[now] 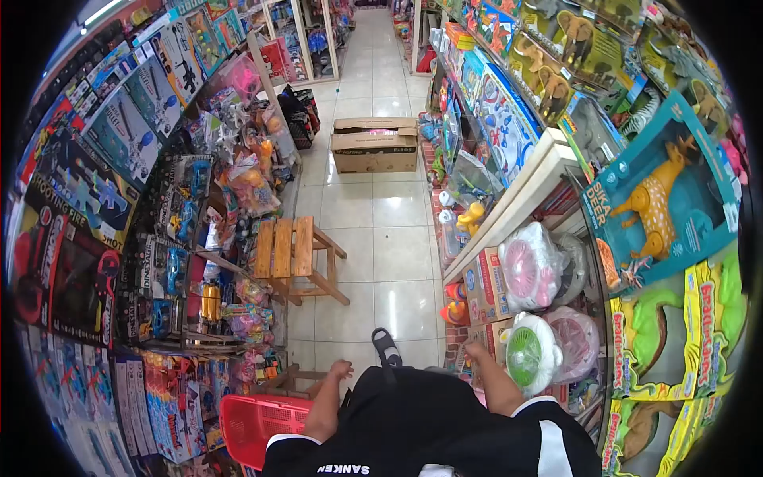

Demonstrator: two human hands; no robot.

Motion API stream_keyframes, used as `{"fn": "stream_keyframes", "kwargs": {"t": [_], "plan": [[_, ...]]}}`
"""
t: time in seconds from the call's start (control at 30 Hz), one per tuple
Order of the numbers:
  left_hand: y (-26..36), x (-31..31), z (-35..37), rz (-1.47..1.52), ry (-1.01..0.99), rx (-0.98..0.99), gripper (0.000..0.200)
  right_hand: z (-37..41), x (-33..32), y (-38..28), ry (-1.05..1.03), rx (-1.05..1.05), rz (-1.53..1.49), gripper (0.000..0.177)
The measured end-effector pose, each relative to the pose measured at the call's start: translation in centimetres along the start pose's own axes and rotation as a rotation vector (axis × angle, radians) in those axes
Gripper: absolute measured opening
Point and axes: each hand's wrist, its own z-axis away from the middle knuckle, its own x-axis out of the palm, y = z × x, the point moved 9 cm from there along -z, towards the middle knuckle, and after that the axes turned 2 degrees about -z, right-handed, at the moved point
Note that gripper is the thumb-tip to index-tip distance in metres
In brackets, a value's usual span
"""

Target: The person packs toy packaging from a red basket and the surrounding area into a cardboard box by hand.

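My left hand [342, 370] hangs low at my left side with loosely bent fingers and nothing in it. Close by it, further left, stands a red plastic basket [238, 429]. My right hand [477, 350] is held low on the other side, also without anything in it, its fingers partly apart. Near that hand are cardboard boxes [486, 285] and a green-and-white fan-like item [528, 354] wrapped in clear plastic. My sandalled foot [387, 348] is on the tiled floor between the two hands.
A wooden stool [284, 248] juts into the aisle from the left. Ahead, an open cardboard box [374, 160] sits across the tiles [401, 246]. Toy shelves line both sides, with a boxed deer toy [668, 195] sticking out on the right. Dark baskets [300, 119] stand farther off.
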Motion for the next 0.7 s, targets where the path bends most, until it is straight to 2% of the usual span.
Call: {"fn": "stream_keyframes", "kwargs": {"t": [0.03,0.07,0.13,0.27,0.33,0.4,0.47,0.53,0.57,0.63,0.67,0.7], "plan": [[-0.4,0.6,0.1,0.020,0.004,0.002,0.029,0.0,0.2,-0.4,0.024,-0.104,0.160,0.021],[-0.9,1.3,0.2,0.041,0.006,0.005,0.028,0.3,0.4,0.5,0.025,-0.108,0.157,0.021],[-1.2,2.4,2.5,0.004,-0.018,-0.005,0.029,5.4,0.7,-0.9,-0.054,-0.085,-0.085,0.025],[-4.6,5.7,5.2,-0.021,-0.104,-0.001,0.034,4.5,3.7,6.2,-0.048,-0.112,-0.132,0.035],[-6.9,7.5,6.6,-0.016,-0.055,-0.022,0.035,5.6,6.4,10.3,-0.300,0.016,-0.234,0.034],[-9.8,8.9,8.5,-0.018,-0.001,-0.049,0.036,8.4,6.5,12.3,-0.293,0.069,-0.253,0.033],[-12.9,10.6,11.0,0.146,0.051,-0.087,0.036,10.5,6.8,12.9,-0.286,0.116,-0.268,0.032],[-16.8,11.9,12.4,0.122,0.061,-0.126,0.035,11.9,7.5,15.7,-0.268,0.206,-0.325,0.033],[-18.5,12.3,12.9,0.095,0.070,-0.153,0.035,12.5,7.9,16.5,-0.274,0.210,-0.315,0.033],[-21.2,13.6,15.5,0.139,0.076,-0.182,0.034,13.0,7.8,16.9,-0.205,0.068,-0.153,0.031],[-22.6,14.0,16.8,0.171,0.082,-0.207,0.033,13.7,7.9,17.3,-0.214,0.068,-0.141,0.031],[-24.5,14.5,17.3,0.153,0.072,-0.227,0.033,15.3,7.2,16.7,-0.209,0.087,-0.003,0.030]]}}
